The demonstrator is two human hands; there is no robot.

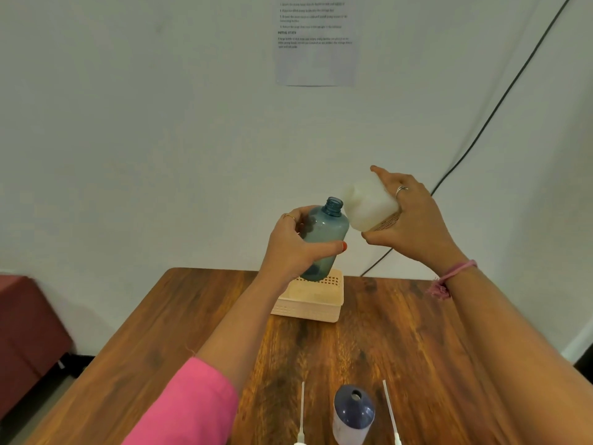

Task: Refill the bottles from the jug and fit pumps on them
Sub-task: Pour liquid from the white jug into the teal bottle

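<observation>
Head view showed both hands raised well above the bench point(401, 332), each closed around a container. The left hand point(293, 245) was wrapped around the body of a translucent blue bottle point(324, 232), uncapped and leaning with its open neck toward the right. The right hand point(414, 220) was clamped on the white jug point(369, 205), tipped over so that its mouth end sat just beside the bottle's neck, seemingly a little to the side of the opening rather than over it. Whether liquid was flowing could not be told.

The chief risk, as I judged it, was a spill: the neck was narrow, both vessels were held in the air with no support, and a small drift of either hand would send the liquid down the bottle's shoulder onto the fingers and the beige basket point(309, 303) below. A wet bottle would then slip in the grip. Tipping the jug too steeply could also surge and overflow the neck.

Near the front edge stood a second, dark blue bottle point(353, 412), also open, between two white pump tubes point(302, 409) lying on the bench; a dropped elbow could knock it over.
</observation>
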